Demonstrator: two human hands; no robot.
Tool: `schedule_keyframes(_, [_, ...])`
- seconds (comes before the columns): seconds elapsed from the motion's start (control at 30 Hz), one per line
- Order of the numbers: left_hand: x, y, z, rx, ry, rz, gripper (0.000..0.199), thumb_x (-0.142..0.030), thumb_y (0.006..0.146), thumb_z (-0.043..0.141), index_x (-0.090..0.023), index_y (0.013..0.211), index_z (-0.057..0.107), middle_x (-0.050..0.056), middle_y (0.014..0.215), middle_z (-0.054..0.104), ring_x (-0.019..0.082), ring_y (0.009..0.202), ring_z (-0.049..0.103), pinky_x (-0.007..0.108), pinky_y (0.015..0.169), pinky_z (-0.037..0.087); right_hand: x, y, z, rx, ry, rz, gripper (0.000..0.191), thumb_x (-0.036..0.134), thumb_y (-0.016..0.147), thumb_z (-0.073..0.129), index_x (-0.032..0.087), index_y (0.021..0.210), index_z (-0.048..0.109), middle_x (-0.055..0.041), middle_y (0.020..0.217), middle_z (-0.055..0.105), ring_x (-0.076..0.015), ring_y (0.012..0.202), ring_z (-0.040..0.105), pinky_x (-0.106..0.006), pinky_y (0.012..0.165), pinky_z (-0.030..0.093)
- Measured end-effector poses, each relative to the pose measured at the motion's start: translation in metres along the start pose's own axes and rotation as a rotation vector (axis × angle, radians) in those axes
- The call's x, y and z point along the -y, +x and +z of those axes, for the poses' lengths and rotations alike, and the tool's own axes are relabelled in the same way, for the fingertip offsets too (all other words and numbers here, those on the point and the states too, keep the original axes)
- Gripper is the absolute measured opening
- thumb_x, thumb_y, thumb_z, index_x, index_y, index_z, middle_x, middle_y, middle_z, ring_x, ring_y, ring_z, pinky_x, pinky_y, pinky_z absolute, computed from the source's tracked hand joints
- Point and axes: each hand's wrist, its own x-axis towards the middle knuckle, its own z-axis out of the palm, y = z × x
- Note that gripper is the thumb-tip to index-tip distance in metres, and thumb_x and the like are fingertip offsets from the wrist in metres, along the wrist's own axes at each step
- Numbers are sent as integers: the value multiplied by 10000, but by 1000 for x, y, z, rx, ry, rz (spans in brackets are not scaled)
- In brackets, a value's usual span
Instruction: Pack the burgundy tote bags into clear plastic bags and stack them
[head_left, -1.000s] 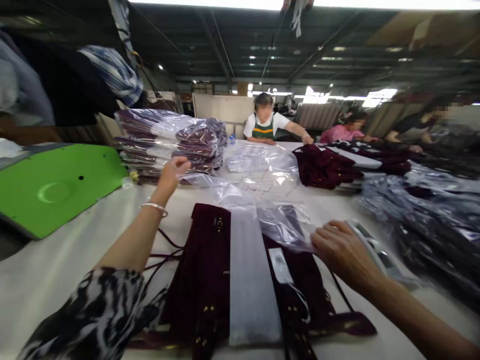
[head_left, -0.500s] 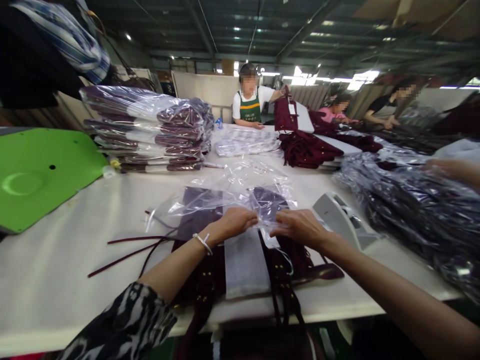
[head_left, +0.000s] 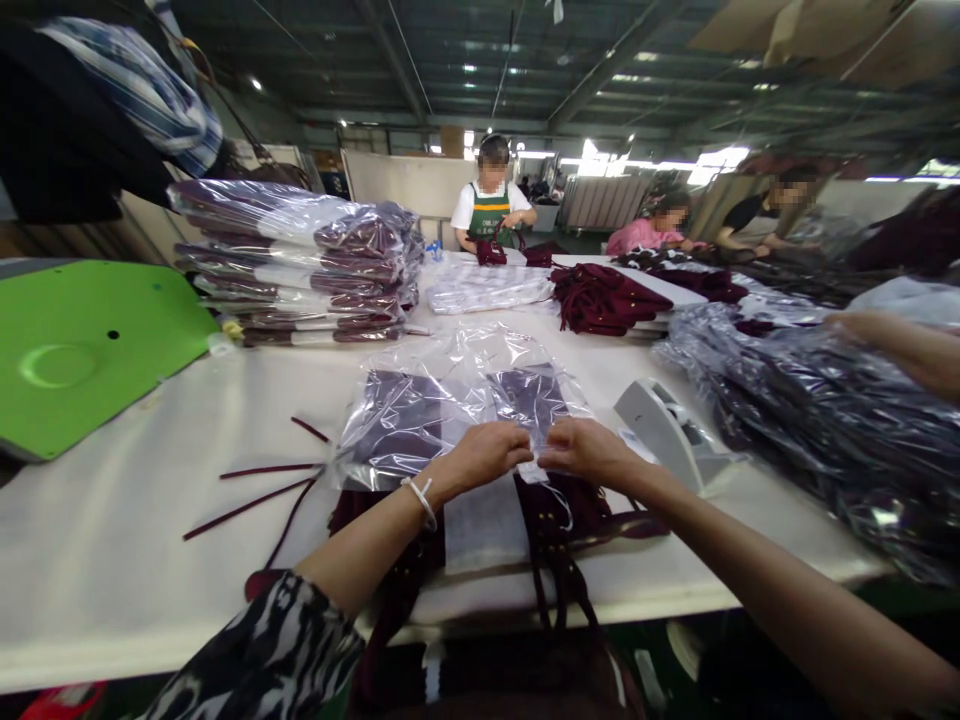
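Note:
A dark maroon bag [head_left: 544,510] lies flat in front of me, its straps hanging over the table's near edge. Its far part is inside a clear plastic bag [head_left: 397,420]. My left hand [head_left: 491,450] is closed on the plastic bag's near edge. Close beside it, my right hand [head_left: 581,450] pinches the same edge. A pale sheet [head_left: 486,525] runs along the middle of the maroon bag. A white tag [head_left: 534,472] shows just below my fingers. Thin maroon cords [head_left: 247,508] stretch out to the left on the table.
Plastic-wrapped maroon bags [head_left: 300,265] are stacked at the back left, near a green board [head_left: 97,350]. A grey tape dispenser-like device [head_left: 664,430] stands to the right, before a heap of wrapped dark goods [head_left: 810,430]. A person in a green apron [head_left: 491,210] works opposite.
The plastic bag's near edge has come toward me and covers more of the maroon bag. My hands have drawn closer together. The person opposite has lowered a maroon bag.

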Motion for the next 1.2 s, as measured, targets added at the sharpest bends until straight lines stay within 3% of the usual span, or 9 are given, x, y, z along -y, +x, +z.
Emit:
schedule_keyframes(0.17, [1, -2, -2, 96, -89, -109, 268, -263, 984, 445, -198, 936, 701, 21, 812, 726, 180, 782, 669, 264, 734, 474, -4, -1, 6, 202, 310, 118, 289, 329, 921, 505, 178, 798, 719, -15, 665, 692, -156, 594, 623, -250, 589, 424])
schedule_keyframes(0.3, [-11, -3, 4, 59, -14, -105, 312, -414, 952, 542, -230, 1190, 623, 43, 1055, 752, 237, 939, 697, 311, 787, 507, 7, 1, 11, 37, -3, 36, 124, 203, 816, 617, 196, 835, 739, -33, 795, 754, -192, 773, 692, -254, 680, 432])
schedule_keyframes(0.4, [-21, -3, 12, -1, 140, -130, 260, -379, 963, 536, -228, 1155, 624, 64, 1084, 743, 266, 995, 703, 339, 809, 524, 17, 0, 13, -59, -240, 40, 140, 256, 859, 633, 198, 962, 707, -73, 913, 763, -231, 861, 708, -268, 680, 422])
schedule_keyframes(0.53, [-26, -6, 16, -159, 213, -190, 269, -321, 1034, 371, -236, 1142, 602, 65, 1117, 731, 247, 1037, 700, 328, 799, 536, 19, -3, 12, -32, -463, 100, 211, 312, 972, 531, 221, 1107, 665, -108, 903, 758, -274, 850, 730, -291, 660, 422])
schedule_keyframes(0.67, [-20, -12, 16, -87, 297, -235, 209, -284, 985, 476, -226, 1141, 602, 75, 1064, 737, 248, 939, 720, 331, 742, 542, 15, -2, 7, 30, -563, 53, 185, 308, 977, 516, 222, 1045, 665, -126, 902, 754, -307, 838, 736, -310, 645, 420])
schedule_keyframes(0.77, [-2, -17, 8, -43, 328, -307, 217, -163, 944, 484, -200, 1092, 639, 97, 1021, 731, 251, 941, 713, 338, 758, 532, 20, -3, 0, 64, -579, 14, 163, 221, 961, 493, 222, 1010, 648, -106, 885, 749, -279, 807, 729, -294, 628, 384])
schedule_keyframes(0.93, [60, -53, -42, -236, 360, -566, 327, -99, 960, 365, -139, 1137, 637, 188, 1183, 656, 323, 1201, 591, 461, 984, 448, 15, -14, -24, -21, -552, 66, 218, 168, 969, 409, 230, 990, 617, -70, 910, 737, -232, 768, 700, -280, 580, 288])
schedule_keyframes(1.1, [121, -126, -97, -408, 218, -953, 235, -180, 955, 447, -71, 1009, 649, 244, 1135, 645, 416, 1213, 565, 519, 938, 457, -46, -15, -36, -306, -406, 330, 161, 235, 947, 492, 213, 1029, 629, -95, 958, 717, -208, 730, 643, -292, 575, 263])
schedule_keyframes(1.2, [137, -139, -109, -457, -61, -1070, 282, -313, 976, 533, -70, 894, 650, 160, 917, 688, 341, 1013, 664, 444, 818, 526, -78, 15, -30, -403, 99, 564, 154, 300, 830, 689, 178, 894, 620, -62, 717, 639, -156, 566, 510, -268, 527, 280])
